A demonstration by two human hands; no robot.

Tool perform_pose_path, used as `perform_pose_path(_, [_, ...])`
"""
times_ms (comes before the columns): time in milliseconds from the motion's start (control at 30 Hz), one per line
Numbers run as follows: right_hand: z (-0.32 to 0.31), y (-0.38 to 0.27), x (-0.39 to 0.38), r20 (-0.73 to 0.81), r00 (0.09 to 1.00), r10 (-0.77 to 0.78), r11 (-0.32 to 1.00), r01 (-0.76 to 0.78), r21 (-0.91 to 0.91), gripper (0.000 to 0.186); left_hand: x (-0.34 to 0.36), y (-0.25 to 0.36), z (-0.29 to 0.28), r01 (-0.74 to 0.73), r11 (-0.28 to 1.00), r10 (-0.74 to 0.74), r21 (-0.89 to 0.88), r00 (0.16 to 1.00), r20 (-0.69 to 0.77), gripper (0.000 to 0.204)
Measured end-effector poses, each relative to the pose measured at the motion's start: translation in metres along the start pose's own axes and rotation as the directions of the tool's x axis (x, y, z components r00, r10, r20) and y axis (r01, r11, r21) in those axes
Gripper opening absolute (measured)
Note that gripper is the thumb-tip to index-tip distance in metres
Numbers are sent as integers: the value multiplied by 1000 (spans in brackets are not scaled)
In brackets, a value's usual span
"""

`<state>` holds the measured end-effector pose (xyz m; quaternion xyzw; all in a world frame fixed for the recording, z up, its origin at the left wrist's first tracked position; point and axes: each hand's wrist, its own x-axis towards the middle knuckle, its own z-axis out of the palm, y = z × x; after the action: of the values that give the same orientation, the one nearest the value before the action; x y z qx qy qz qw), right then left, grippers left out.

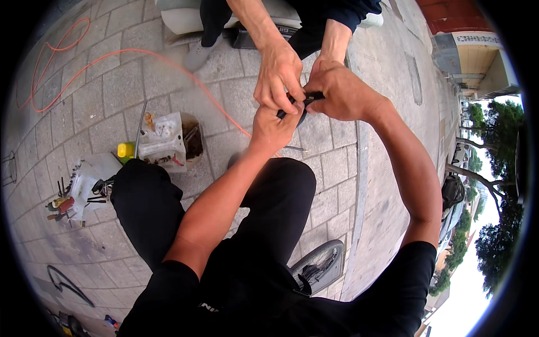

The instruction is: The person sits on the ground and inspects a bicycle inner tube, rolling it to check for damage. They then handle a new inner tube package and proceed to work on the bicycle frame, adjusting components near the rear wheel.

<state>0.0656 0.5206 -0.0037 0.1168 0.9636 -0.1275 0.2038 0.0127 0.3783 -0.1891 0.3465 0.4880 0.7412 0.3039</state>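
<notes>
Above the paved ground (pixel 101 90): left hand (pixel 273 126) and right hand (pixel 342 90) both clenched on a small black part (pixel 306 100), a co-worker's hand (pixel 279 76) pinching it too; work apparently unfinished.

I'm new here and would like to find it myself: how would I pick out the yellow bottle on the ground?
Start from the grey paving stones left of the person's black trouser leg. There stands a clear tub full of small parts. The yellow bottle lies at the tub's left side, the only bright yellow thing there.
</notes>
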Motion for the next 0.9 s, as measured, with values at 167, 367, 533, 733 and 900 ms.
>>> perform_pose_path(167, [-1, -5, -2, -4, 999, 41, 999, -41, -7, 29, 2, 4, -1, 29, 999, -28, -21, 999, 14, 24])
perform_pose_path(367, [-3, -4, -7, -42, 999, -22, 999, 21, -35, 30, -1, 11, 0, 23, 1000, -22, 12, 1000, -13, 23])
perform_pose_path(533, [-17, -15, -3, 82, 992, 101, 994, -104, 28, 29, 0, 20, -1, 27, 999, -27, -22, 1000, -7, 21])
perform_pose_path(733, [-24, -22, -12, 19, 999, 39, 999, -39, 13, 31, -2, 39, 1, 35, 998, -36, -50, 999, -32, 23])
perform_pose_path(900, [-23, -29, -22, -54, 999, -4, 1000, 3, -4, 34, -5, 52, -5, 132, 991, -132, 7, 991, 9, 21])
